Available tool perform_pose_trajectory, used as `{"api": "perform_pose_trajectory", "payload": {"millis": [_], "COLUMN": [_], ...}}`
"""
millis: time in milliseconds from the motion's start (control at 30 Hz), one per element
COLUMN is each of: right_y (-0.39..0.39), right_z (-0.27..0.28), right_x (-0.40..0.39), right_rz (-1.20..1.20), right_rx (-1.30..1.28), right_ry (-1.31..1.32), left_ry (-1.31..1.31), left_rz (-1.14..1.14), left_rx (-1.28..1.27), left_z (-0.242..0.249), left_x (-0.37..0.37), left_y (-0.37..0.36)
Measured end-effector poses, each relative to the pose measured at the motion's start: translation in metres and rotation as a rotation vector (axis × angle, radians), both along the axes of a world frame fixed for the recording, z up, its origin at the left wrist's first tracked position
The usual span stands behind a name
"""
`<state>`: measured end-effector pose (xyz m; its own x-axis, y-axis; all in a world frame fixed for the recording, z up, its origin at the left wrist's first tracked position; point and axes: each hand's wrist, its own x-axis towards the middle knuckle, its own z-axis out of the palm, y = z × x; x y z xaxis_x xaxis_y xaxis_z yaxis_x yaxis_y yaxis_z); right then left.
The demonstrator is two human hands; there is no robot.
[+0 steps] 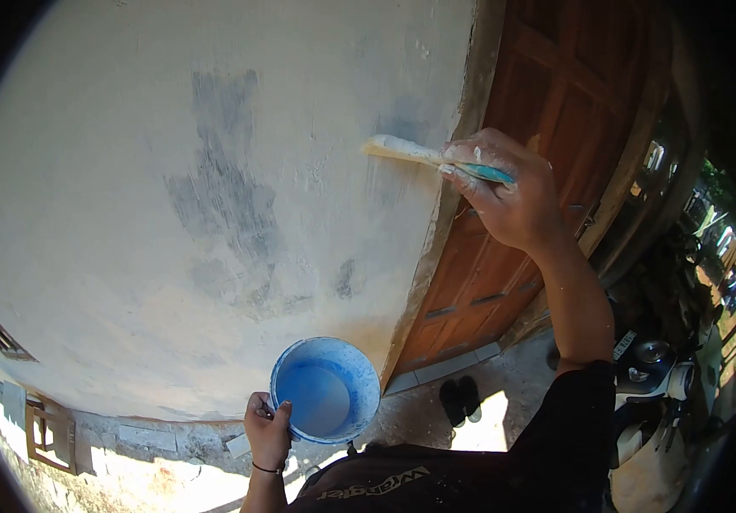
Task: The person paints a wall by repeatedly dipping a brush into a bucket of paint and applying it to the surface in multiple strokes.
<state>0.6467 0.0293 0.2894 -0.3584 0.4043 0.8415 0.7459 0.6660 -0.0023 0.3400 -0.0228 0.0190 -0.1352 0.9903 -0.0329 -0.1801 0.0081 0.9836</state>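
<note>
My right hand (492,175), spotted with white paint, is closed round the turquoise handle of a paintbrush (411,152). The brush points left, its white-coated bristles at the pale wall (129,171), near the door frame. Grey, unevenly covered patches (227,184) mark the wall to the left of the brush. Lower down, my left hand (270,427) grips the rim of a blue bucket (325,389), thumb over the edge. Whitish liquid lies in the bottom of the bucket.
A brown panelled wooden door (488,248) stands right of the wall. Dark slippers (460,399) lie on the floor below it. A motorcycle (663,368) is parked at the lower right. At the lower left there is a wooden frame (50,433).
</note>
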Motion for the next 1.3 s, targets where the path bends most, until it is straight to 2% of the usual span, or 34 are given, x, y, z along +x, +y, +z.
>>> {"api": "perform_pose_trajectory", "payload": {"millis": [33, 100, 167, 233, 367, 400, 467, 500, 567, 633, 767, 833, 967, 1033, 1067, 1133, 1200, 1300], "right_y": [-0.003, -0.007, 0.000, 0.015, 0.019, 0.011, 0.000, -0.002, -0.009, -0.003, 0.004, -0.003, -0.016, -0.007, 0.000, 0.017, 0.017, -0.009], "right_z": [0.005, 0.010, -0.013, -0.052, -0.155, -0.167, -0.182, -0.177, -0.152, -0.117, -0.038, -0.006, 0.009, -0.012, -0.028, -0.116, -0.175, -0.199], "right_x": [-0.001, 0.001, 0.007, 0.012, 0.006, 0.002, -0.005, -0.005, -0.006, -0.004, -0.003, -0.006, -0.001, 0.005, 0.004, 0.008, 0.011, -0.002], "right_rz": [0.000, -0.013, -0.023, -0.073, -0.091, -0.092, 0.020, 0.019, 0.081, 0.025, -0.034, -0.088, -0.069, -0.016, -0.016, -0.148, -0.130, -0.062], "right_rx": [0.001, 0.232, 0.267, 0.439, 0.475, 0.474, 0.301, 0.302, -0.069, -0.128, -0.166, -0.080, 0.054, 0.283, 0.356, 0.428, 0.419, 0.281], "right_ry": [-0.003, -0.028, -0.067, -0.427, -0.692, -0.692, -0.602, -0.600, -0.398, -0.365, -0.123, -0.133, -0.067, -0.107, -0.244, -0.523, -0.599, -0.527], "left_ry": [-0.019, -0.040, -0.064, -0.050, 0.000, 0.000, -0.011, -0.009, -0.017, -0.006, -0.001, -0.020, -0.035, -0.046, -0.055, -0.049, -0.045, -0.053], "left_rz": [-0.002, -0.002, 0.002, 0.001, 0.005, 0.004, 0.022, 0.022, 0.017, 0.003, -0.007, -0.002, -0.005, -0.008, -0.014, -0.020, -0.021, -0.025], "left_rx": [0.010, 0.018, 0.018, 0.007, -0.010, -0.009, -0.015, -0.013, -0.019, -0.013, 0.004, -0.003, 0.007, -0.009, -0.021, -0.029, -0.026, 0.001], "left_z": [-0.003, -0.010, -0.017, -0.015, -0.012, -0.013, -0.015, -0.014, -0.015, -0.017, -0.029, -0.026, -0.031, -0.027, -0.025, -0.023, -0.020, -0.016], "left_x": [-0.001, -0.004, -0.006, -0.007, -0.010, -0.011, -0.013, -0.014, -0.015, -0.015, -0.014, -0.012, -0.015, -0.014, -0.013, -0.014, -0.014, -0.015], "left_y": [0.000, 0.002, 0.004, 0.002, -0.001, -0.001, -0.001, 0.000, 0.000, 0.000, 0.002, 0.001, 0.002, 0.001, 0.000, -0.001, 0.000, 0.002]}}
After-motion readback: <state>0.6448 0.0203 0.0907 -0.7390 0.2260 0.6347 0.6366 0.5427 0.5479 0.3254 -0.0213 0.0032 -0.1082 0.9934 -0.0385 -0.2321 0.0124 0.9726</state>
